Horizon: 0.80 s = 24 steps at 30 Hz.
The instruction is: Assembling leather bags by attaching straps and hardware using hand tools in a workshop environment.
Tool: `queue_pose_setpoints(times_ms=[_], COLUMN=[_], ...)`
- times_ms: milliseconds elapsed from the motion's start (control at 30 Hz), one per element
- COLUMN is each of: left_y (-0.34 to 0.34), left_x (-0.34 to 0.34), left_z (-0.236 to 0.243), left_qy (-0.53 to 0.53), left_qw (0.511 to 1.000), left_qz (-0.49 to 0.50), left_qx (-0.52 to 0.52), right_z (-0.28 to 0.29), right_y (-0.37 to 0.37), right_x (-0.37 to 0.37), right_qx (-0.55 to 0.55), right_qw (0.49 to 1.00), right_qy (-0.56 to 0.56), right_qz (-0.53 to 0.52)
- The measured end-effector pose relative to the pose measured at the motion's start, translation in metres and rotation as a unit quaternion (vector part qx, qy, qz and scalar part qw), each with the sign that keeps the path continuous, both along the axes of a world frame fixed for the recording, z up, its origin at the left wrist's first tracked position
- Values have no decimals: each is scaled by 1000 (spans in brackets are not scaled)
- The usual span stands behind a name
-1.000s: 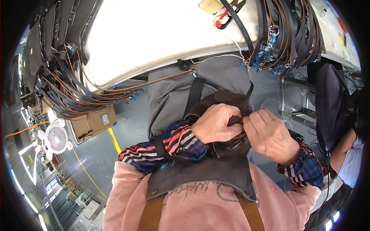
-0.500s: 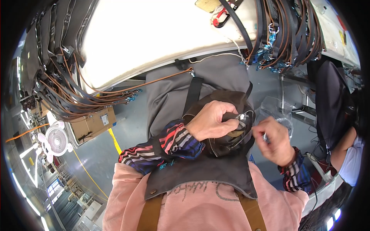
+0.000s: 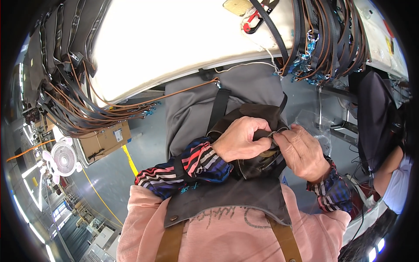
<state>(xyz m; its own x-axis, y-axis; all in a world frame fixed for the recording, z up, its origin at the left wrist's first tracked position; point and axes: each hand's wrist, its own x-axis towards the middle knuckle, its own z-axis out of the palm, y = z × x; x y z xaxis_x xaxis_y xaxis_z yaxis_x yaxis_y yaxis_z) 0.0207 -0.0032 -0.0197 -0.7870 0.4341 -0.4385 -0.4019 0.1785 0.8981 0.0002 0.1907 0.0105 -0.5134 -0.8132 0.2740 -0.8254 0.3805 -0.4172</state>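
A dark brown bag [image 3: 264, 113] rests in my lap on top of grey cloth. Its metal-toothed zipper [image 3: 242, 169] curves round an opening on the near side. With thumb and forefinger pressed together, my left hand [image 3: 242, 139] pinches the bag's edge beside the zipper. My right hand [image 3: 303, 153] meets it from the right, its fingertips closed on the zipper's upper end. Whether a small slider sits between those fingertips is hidden.
A white-topped table [image 3: 187, 39] stands ahead, with red-handled cutters [image 3: 251, 24] on it. Bundles of leather straps [image 3: 331, 39] hang at the right; more straps [image 3: 100, 113] hang at the left. A cardboard box [image 3: 107, 140] and a white fan [image 3: 64, 159] are farther left.
My right hand has moved left and up, from apart beside the bag to gripping the zipper end next to my left hand. The left hand stays almost where it was.
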Motion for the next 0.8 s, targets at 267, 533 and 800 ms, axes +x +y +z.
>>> queue_pose_setpoints(times_ms=[267,533,800], left_y=[-2,-3,-3], left_x=[-1,-5,-3], left_z=[0,2,3], left_qy=[-20,76,-41], left_qw=[1000,997,999], left_qz=[15,-10,9], left_qx=[19,-16,24], right_z=[-4,-1,-1], right_y=[4,56,174], right_x=[6,-39,-164], right_qx=[-55,-306,-390], right_qw=[958,713,746], right_qy=[-257,-551,-239], right_qz=[-115,-306,-484])
